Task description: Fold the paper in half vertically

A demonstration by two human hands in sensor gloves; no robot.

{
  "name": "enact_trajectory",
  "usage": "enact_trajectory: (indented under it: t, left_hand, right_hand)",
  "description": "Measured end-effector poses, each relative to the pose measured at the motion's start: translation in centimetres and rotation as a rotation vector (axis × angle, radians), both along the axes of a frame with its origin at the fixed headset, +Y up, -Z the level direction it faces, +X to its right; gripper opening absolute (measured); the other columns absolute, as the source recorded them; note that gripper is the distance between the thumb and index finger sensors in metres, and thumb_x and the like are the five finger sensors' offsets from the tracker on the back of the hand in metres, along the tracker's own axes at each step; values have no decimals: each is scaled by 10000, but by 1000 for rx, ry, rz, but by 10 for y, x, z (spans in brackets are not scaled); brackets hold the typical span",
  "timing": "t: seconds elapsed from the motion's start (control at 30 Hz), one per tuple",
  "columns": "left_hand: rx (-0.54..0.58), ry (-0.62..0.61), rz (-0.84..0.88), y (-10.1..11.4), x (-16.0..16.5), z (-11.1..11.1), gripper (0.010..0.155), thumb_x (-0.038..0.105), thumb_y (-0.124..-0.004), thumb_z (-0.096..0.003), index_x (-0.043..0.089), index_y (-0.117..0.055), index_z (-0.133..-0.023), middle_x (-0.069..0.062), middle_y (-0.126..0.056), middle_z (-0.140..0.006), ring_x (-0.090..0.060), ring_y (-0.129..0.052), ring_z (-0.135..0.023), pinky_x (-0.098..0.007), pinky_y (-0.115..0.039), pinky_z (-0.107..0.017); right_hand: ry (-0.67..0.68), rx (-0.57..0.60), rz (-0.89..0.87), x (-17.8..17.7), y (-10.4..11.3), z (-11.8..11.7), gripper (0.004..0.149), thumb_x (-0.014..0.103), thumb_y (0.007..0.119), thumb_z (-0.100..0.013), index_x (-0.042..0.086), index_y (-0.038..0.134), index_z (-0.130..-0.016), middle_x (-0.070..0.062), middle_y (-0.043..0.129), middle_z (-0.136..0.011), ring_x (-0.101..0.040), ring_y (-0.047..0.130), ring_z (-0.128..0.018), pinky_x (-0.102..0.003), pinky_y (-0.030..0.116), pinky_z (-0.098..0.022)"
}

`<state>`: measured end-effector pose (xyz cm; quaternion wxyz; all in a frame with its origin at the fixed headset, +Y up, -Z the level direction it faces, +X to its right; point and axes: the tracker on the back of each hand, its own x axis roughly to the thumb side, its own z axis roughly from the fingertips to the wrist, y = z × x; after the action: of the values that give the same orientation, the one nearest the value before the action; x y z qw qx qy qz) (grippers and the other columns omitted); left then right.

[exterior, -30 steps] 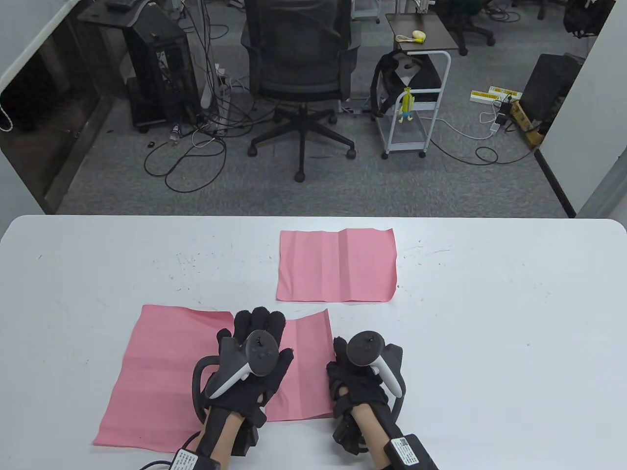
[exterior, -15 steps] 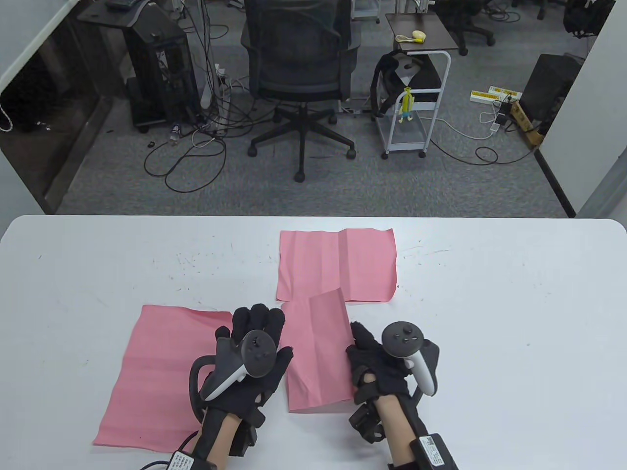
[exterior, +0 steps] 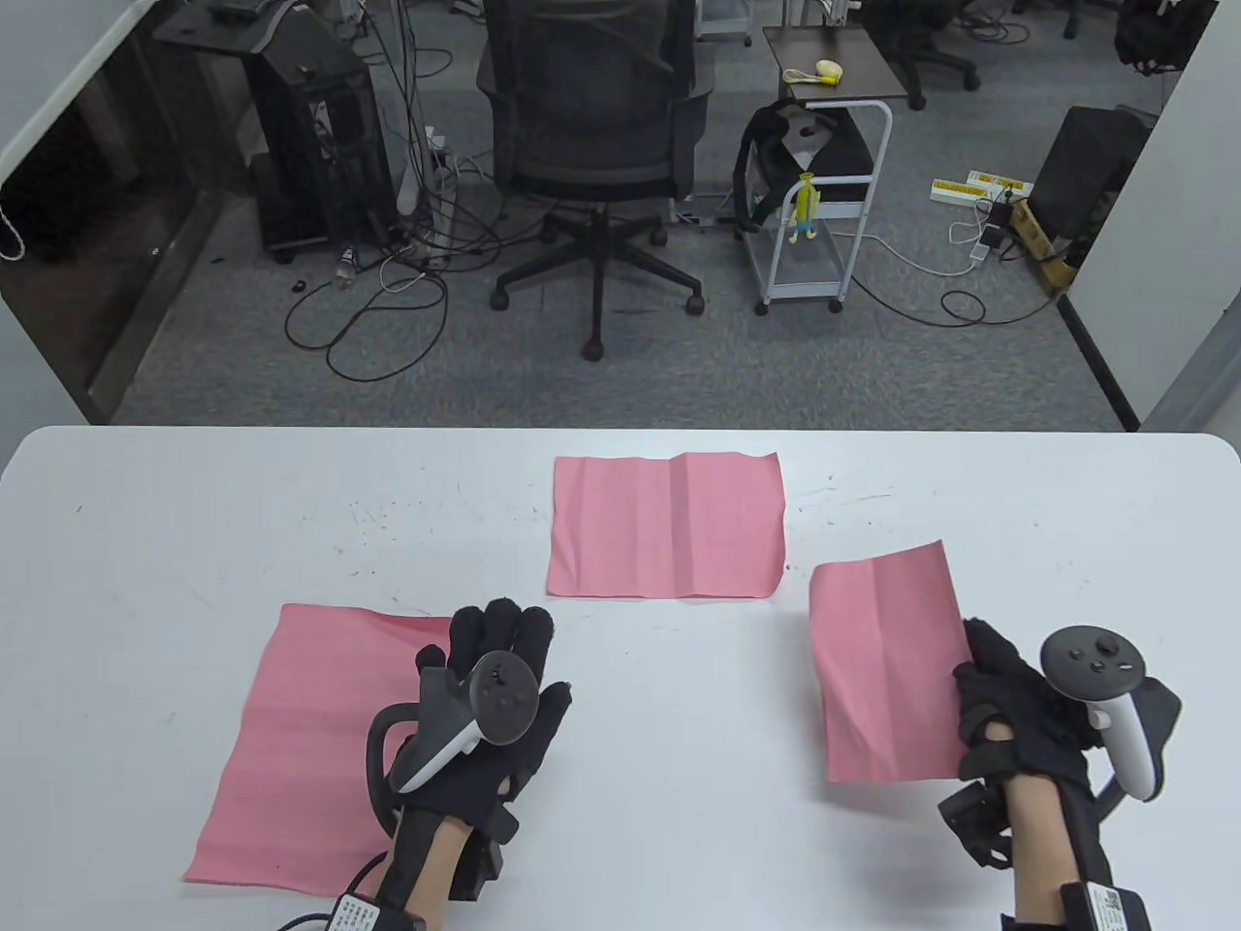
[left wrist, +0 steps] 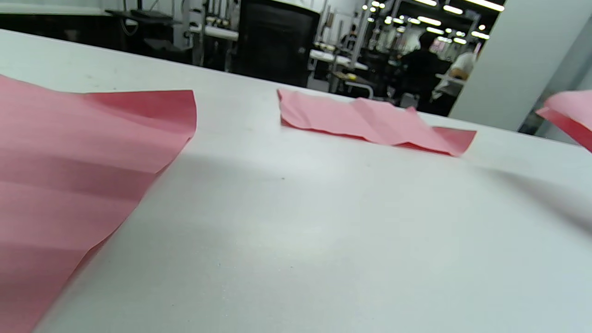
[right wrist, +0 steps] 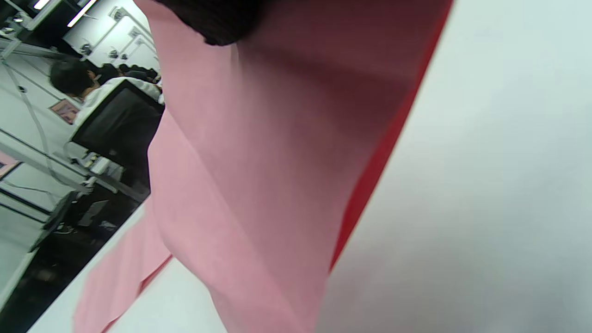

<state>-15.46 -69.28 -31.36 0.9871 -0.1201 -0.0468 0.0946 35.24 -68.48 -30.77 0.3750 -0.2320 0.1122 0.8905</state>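
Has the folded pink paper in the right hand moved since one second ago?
Yes. The folded paper, held by the right hand, went rightward: earlier it lay beside the large pink sheet, now it is right of the far pink sheet.

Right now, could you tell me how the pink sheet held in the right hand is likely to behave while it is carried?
The folded pink sheet, held at one edge by the right hand, looks thin and bows slightly, so it will probably flop. It seems very light and could flutter. Its creases suggest it wrinkles easily.

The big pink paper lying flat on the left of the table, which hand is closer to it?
Left. The left hand rests on the big pink paper; the right hand is far off, holding another folded sheet.
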Motion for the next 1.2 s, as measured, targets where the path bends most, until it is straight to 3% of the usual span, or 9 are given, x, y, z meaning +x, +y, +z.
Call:
enact_trajectory:
  t: [0.23, 0.47, 0.63, 0.77, 1.03, 1.2]
  left_hand:
    - [-5, 10, -7, -1, -2, -1, 774, 673, -397, -528, 412, -27, -1155, 52, 23, -1270, -314, -5, -1180, -648, -181, -847]
    - [-9, 18, -7, -1, -3, -2, 772, 673, -399, -527, 416, -28, -1154, 55, 35, -1265, -309, 2, -1180, -647, -179, -849]
    - [-12, 17, -13, -2, -3, -2, 773, 673, -398, -526, 416, -29, -1154, 55, 37, -1264, -309, 4, -1179, -647, -180, -849]
    - [-17, 16, -23, -2, -2, -2, 774, 674, -397, -527, 415, -25, -1154, 54, 39, -1264, -308, 2, -1180, -647, -179, -850]
    - [-11, 17, -18, -3, -3, -3, 773, 672, -399, -527, 413, -32, -1156, 53, 30, -1266, -311, -2, -1180, -648, -183, -849]
    - [-12, 20, -22, -3, -3, -3, 773, 672, -401, -527, 413, -34, -1156, 52, 26, -1267, -311, -7, -1180, -648, -187, -848]
  right_hand:
    - [-80, -122, 38, 50, -36, 4, 512, 273, 777, -493, 309, 641, -985, 49, 893, -850, -138, 1003, -586, -368, 844, -462]
    - [-120, -215, 165, 60, -65, -2, 541, 281, 763, -498, 291, 588, -1009, 47, 868, -871, -136, 983, -616, -376, 828, -494]
    - [-150, -326, 361, 52, -71, -10, 642, 360, 763, -495, 298, 452, -1054, 18, 736, -998, -199, 887, -788, -431, 748, -607]
    - [-131, -316, 518, 28, -54, -25, 714, 450, 734, -492, 311, 341, -1072, 14, 589, -1093, -268, 740, -945, -487, 643, -707]
    - [93, -96, 431, -72, 0, -79, 716, 524, 655, -505, 350, 270, -1083, 24, 422, -1167, -329, 464, -1090, -551, 451, -802]
    - [232, -57, 413, -139, 6, -117, 725, 539, 643, -506, 357, 246, -1085, 33, 376, -1181, -331, 406, -1110, -558, 415, -815]
